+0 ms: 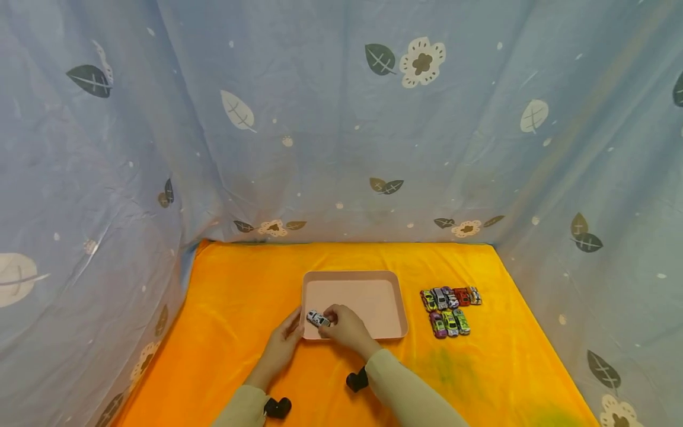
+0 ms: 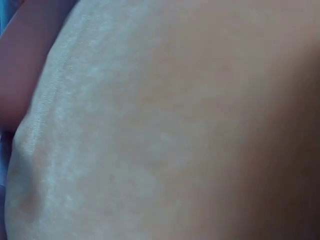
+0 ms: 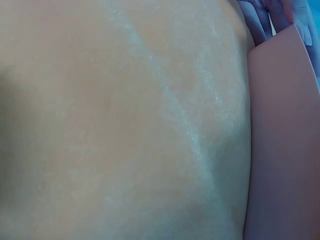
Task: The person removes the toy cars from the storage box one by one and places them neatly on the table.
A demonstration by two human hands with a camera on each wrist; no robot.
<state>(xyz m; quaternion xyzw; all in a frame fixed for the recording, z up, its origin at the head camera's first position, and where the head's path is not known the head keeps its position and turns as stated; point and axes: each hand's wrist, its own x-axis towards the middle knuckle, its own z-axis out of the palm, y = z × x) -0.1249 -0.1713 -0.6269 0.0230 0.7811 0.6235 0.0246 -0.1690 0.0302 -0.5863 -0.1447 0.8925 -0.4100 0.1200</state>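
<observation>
My right hand [image 1: 345, 327] pinches a small white toy car [image 1: 317, 318] with dark markings between thumb and fingers. Both are over the front left corner of a shallow pink tray [image 1: 373, 275]. At that same corner, my left hand [image 1: 283, 343] touches the outside of the tray's left wall, fingers fairly straight. The right wrist view catches a few of its fingers beside the pink wall [image 3: 285, 135]. Mostly cloth fills the left wrist view, with part of the tray wall [image 2: 25, 60] at its left edge; the car shows in neither wrist view.
Right of the tray, several colourful toy cars stand in two rows, among them a red one [image 1: 461, 296] and a purple one [image 1: 438, 325]. Orange cloth [image 1: 240, 290] covers the table. Blue patterned curtains [image 1: 331, 148] hang at the back and both sides.
</observation>
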